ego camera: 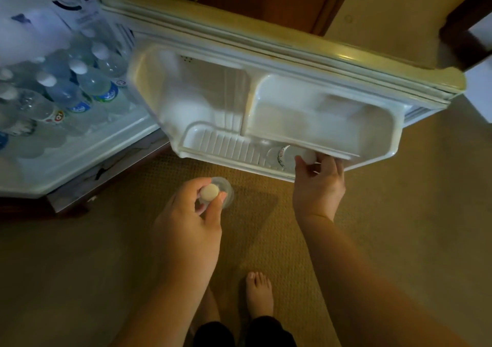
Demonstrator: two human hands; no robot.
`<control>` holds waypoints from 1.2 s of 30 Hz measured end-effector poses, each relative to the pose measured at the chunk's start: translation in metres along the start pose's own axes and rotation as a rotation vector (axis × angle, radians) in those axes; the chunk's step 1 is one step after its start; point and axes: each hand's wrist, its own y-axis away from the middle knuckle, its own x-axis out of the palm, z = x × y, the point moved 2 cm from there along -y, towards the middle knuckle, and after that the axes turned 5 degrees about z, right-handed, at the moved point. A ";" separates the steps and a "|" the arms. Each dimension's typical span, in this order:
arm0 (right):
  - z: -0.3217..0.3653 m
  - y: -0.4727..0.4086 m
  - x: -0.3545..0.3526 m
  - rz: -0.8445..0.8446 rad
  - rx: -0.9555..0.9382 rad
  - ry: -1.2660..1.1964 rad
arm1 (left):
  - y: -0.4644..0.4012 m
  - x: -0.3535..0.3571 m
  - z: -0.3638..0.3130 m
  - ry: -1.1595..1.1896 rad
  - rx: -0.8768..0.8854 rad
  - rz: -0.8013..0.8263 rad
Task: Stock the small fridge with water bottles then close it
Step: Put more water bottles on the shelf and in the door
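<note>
Over the carpet [266, 229], the left hand [191, 224] pinched the cap of a water bottle [225, 187] hanging below it. Beyond, the right hand [318, 184] gripped a second bottle [286, 156] by its neck inside the door shelf [221, 144]. Left of both hands, the open fridge [80, 165] held standing bottles [80, 88].

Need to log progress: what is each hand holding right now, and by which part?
Left hand pinches a water bottle by its cap. Right hand grips another bottle at its cap end, in the door shelf.
</note>
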 end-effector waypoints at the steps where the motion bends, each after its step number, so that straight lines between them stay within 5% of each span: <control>1: -0.001 0.000 -0.001 -0.017 0.015 -0.003 | 0.002 0.001 -0.001 0.002 -0.001 0.004; 9: -0.004 0.005 -0.003 -0.089 0.074 -0.086 | 0.013 0.009 -0.003 0.004 0.020 0.008; 26: 0.005 -0.012 -0.001 0.138 0.302 0.043 | -0.067 0.001 -0.023 0.034 0.044 -0.099; 36: 0.007 0.007 -0.020 0.133 0.130 0.043 | -0.112 0.008 -0.031 0.086 0.105 -0.060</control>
